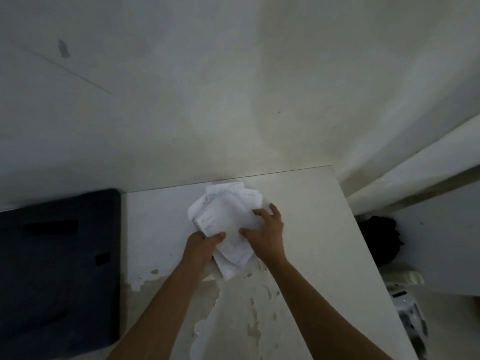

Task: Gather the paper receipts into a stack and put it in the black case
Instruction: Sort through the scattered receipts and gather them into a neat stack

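Fingers (262,213) of both hands apparently grip the loose receipts (226,222).

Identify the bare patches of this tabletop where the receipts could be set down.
Free: the strip between the black case and the receipts, and the table right of the right hand. Crowded: the middle, where both hands hold the pile.
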### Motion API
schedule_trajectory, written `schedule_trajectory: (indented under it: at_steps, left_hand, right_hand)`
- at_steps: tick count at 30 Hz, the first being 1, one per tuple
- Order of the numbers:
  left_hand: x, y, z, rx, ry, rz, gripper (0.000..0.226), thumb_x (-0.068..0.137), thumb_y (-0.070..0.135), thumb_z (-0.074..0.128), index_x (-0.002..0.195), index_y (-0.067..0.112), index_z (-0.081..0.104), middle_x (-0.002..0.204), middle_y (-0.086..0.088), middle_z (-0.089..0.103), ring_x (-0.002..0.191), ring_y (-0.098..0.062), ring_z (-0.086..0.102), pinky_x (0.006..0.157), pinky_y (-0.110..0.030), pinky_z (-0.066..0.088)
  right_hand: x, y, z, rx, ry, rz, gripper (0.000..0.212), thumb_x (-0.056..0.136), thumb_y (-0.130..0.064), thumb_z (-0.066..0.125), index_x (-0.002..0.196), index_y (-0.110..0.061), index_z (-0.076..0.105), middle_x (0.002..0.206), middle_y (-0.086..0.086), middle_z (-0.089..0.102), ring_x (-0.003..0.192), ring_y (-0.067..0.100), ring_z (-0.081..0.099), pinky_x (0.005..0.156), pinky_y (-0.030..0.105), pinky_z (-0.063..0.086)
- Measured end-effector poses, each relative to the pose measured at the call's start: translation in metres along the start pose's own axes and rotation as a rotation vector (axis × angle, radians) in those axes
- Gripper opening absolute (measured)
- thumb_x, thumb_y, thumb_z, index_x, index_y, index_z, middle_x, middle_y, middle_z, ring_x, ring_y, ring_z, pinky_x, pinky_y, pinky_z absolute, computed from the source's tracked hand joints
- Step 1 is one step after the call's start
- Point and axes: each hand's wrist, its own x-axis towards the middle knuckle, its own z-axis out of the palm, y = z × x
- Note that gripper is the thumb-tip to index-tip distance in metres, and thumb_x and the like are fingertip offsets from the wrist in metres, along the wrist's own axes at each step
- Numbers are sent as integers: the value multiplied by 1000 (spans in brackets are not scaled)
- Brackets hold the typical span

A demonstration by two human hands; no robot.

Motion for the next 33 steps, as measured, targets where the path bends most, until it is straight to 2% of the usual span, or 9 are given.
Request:
schedule_trajectory:
  at_steps: [3,5,10,15,20,23,26,30,33]
  left_hand:
    - [-8,-14,2,-88,-84,-16,28,84,12,69,111,6,64,110,-17,70,101,-33,66,95,-53,51]
    - [-10,-20,-1,-85,-156,-14,22,86,13,67,108,12,65,109,-15,71,102,-34,66,94,-55,51]
    - [-7,-22,-4,218,-146,127,26,78,17,76,100,22,65,109,-8,71,97,-24,68,88,-46,56]
    - [-14,-19,-4,357,309,254,41,83,9,67,120,13,53,112,-1,53,101,-22,57,76,-29,46]
    - [-33,-38,1,233,224,294,56,80,8,67,133,10,48,130,-7,57,118,-29,57,93,-45,53]
    - [-46,-51,2,110,266,183,68,86,8,65,145,11,32,143,-9,46,128,-29,48,100,-42,45]
    - [-58,-58,-6,-108,239,130,66,84,3,65,142,10,35,132,-11,56,111,-26,56,92,-41,47]
    - [-75,-59,-23,-57,39,127,48,68,19,77,114,18,62,115,-12,69,101,-28,67,90,-51,54]
    - [-95,-64,-30,-62,-122,142,38,76,14,76,113,11,64,109,-14,72,99,-32,69,89,-52,55]
  right_hand:
    - [-15,-3,-12,267,12,112,102,70,-26,86,150,-29,23,150,1,37,133,27,45,104,48,48]
    - [-20,1,-27,451,-90,232,110,69,-25,88,153,-28,17,142,2,47,127,27,53,102,49,50]
    - [-23,28,-57,387,-297,272,55,69,-25,88,120,-13,68,110,6,75,95,22,72,79,45,62]
    - [-25,35,-58,77,-164,232,36,79,-20,78,108,-1,69,97,9,71,80,21,66,65,27,56]
    - [-42,16,-29,-147,-156,83,30,83,-27,68,97,-1,66,84,4,61,77,21,62,63,30,50]
    - [-51,11,-18,-77,-245,22,26,91,-27,63,111,-10,68,96,2,67,98,24,68,74,25,49]
    - [-61,10,-23,85,-336,52,44,90,-22,67,132,-13,58,124,8,65,116,25,61,90,29,50]
    - [-91,22,-38,371,-368,112,46,84,-22,75,126,-26,58,125,1,67,115,21,64,96,39,56]
    - [-116,31,-49,519,-392,164,61,73,-31,81,129,-26,58,123,0,69,111,19,67,93,43,57]
